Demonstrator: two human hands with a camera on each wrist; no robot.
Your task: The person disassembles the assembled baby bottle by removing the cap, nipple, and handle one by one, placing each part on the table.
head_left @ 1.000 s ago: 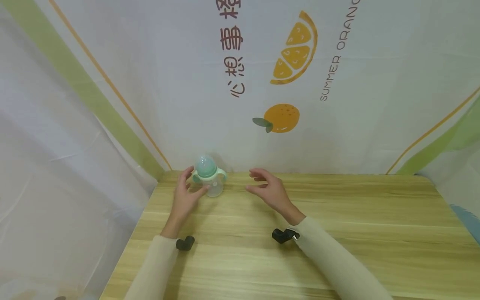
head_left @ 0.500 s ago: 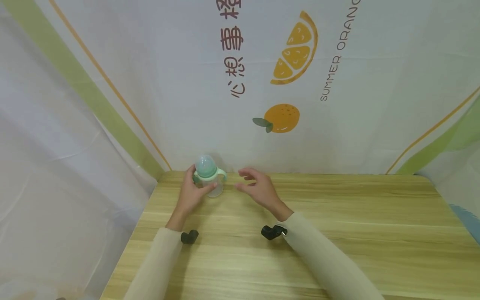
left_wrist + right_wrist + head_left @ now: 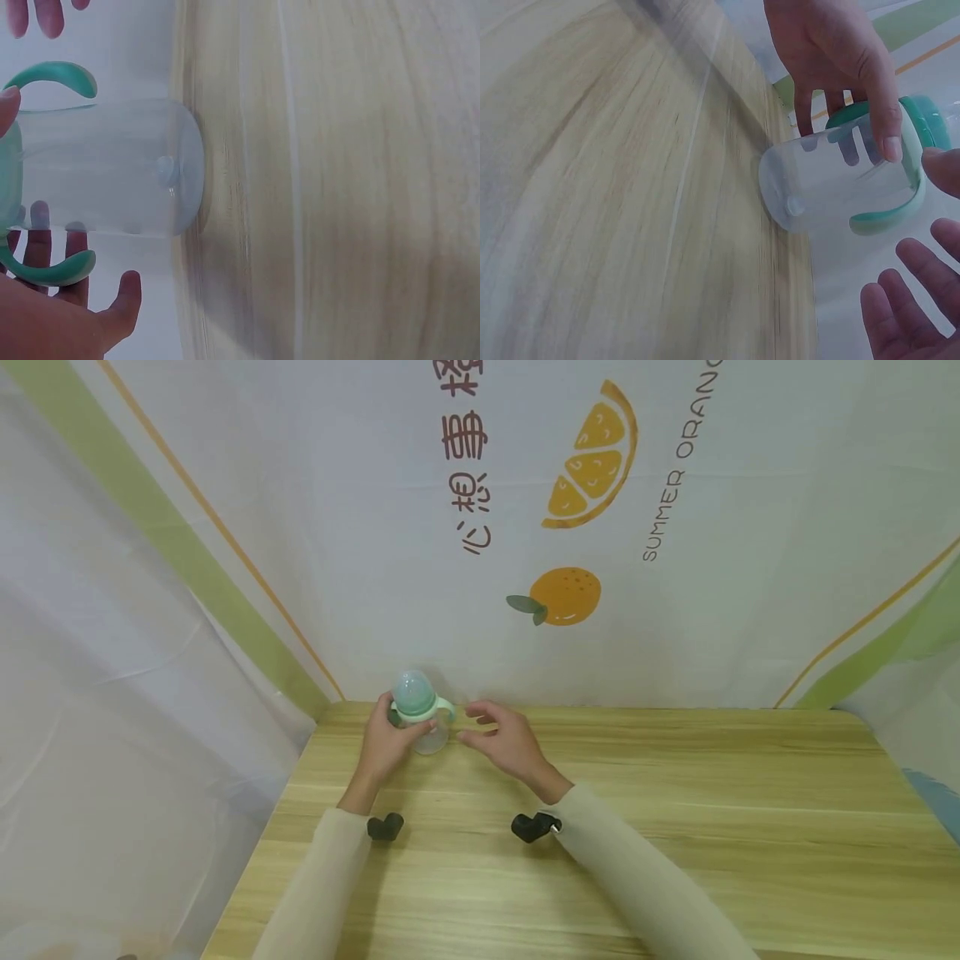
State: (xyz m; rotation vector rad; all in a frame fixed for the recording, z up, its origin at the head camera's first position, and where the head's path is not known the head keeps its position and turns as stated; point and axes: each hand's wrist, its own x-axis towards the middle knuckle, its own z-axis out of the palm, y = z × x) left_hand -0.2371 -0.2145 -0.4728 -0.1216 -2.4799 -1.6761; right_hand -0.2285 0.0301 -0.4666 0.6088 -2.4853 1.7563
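On a wooden table (image 3: 750, 802), left hand (image 3: 384, 747) gripping upright baby bottle (image 3: 415, 697), right hand (image 3: 512, 748) loosely spread just beside it.

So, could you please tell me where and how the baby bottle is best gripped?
I'd likely pinch the green right handle from the right: it curves out toward the right hand, while the left hand grips the left side of the clear, upright bottle.

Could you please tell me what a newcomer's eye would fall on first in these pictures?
Probably the bright orange slice and whole orange printed on the cloth behind the table. Next, likely the green-topped bottle standing near the table's far edge, left of centre. The left hand holds it; the right hand is just to its right.
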